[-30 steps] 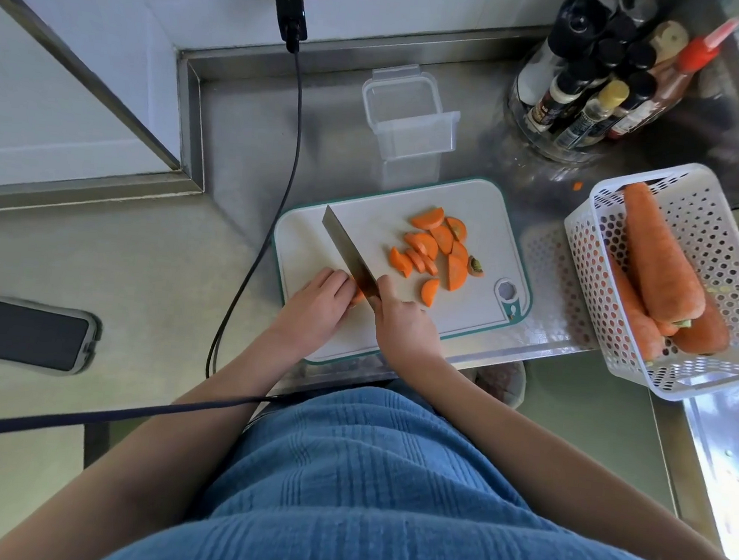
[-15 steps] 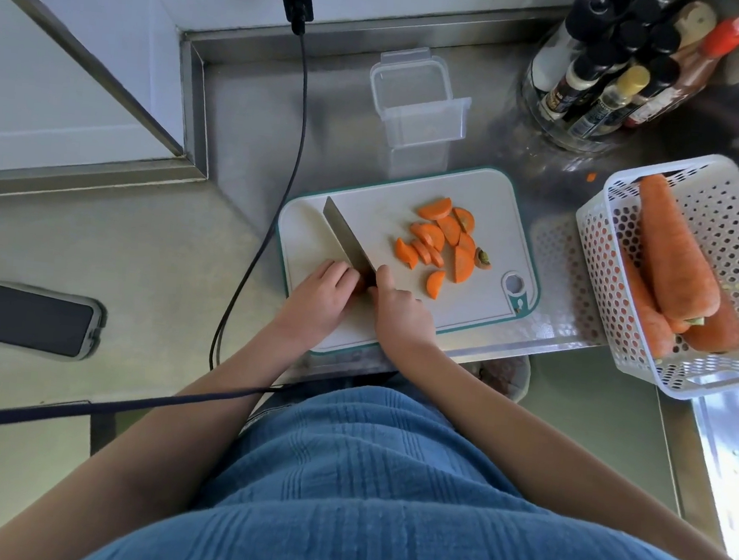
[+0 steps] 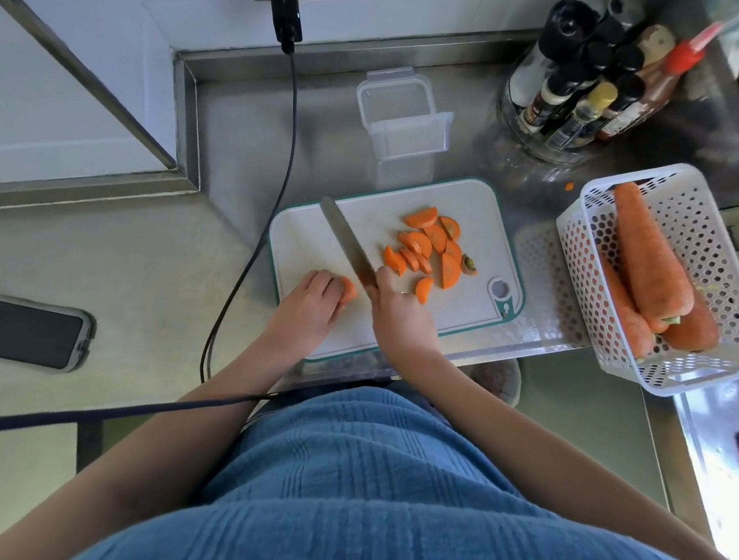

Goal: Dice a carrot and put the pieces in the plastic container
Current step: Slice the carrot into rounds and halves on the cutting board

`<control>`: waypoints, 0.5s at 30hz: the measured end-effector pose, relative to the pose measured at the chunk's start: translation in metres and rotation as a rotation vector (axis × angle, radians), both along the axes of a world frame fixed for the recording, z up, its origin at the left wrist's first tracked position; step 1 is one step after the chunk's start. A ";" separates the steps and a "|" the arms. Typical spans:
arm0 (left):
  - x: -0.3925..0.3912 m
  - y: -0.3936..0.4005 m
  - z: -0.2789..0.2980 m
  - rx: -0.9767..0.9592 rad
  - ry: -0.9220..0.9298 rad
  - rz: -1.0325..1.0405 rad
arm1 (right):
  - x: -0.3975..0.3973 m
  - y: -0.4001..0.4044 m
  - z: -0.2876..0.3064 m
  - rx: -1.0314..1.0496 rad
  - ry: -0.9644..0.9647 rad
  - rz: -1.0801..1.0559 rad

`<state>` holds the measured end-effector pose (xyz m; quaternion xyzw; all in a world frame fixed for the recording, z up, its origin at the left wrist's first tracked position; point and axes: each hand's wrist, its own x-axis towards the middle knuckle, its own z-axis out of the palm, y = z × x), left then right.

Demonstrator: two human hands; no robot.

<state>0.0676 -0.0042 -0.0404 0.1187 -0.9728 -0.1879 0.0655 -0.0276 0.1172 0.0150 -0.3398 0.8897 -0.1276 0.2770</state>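
Steel desk (image 3: 246, 135) carries our white, teal-rimmed cutting board (image 3: 476, 208). On it, left hand (image 3: 312, 304) fingers curl over the orange carrot stub (image 3: 349, 289); right hand (image 3: 400, 313) grips the steel knife (image 3: 346, 242). We should keep fingertips tucked. Behind the board waits the clear plastic container (image 3: 402, 117).

Garment (image 3: 384, 504): was a blue top of ribbed, textured fabric, with fine raised lines running across it.
Arms: were bare to beyond the elbow; no sleeves showed.
Left hand (image 3: 307, 305): wore nothing.
Right hand (image 3: 404, 318): was bare too.
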 end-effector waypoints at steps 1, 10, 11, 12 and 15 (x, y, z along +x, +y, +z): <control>-0.001 0.000 0.001 0.008 0.001 0.005 | 0.004 0.000 0.000 -0.003 -0.005 0.031; 0.001 0.002 0.001 0.081 -0.032 0.045 | 0.010 0.001 -0.015 0.042 -0.031 0.001; 0.001 0.002 0.002 0.082 -0.035 0.043 | 0.010 0.001 -0.015 0.041 -0.034 -0.002; 0.001 0.002 0.002 0.082 -0.036 0.042 | 0.011 0.000 -0.015 0.036 -0.037 -0.003; 0.001 0.001 0.001 0.079 -0.045 0.039 | 0.010 0.000 -0.016 0.028 -0.041 -0.004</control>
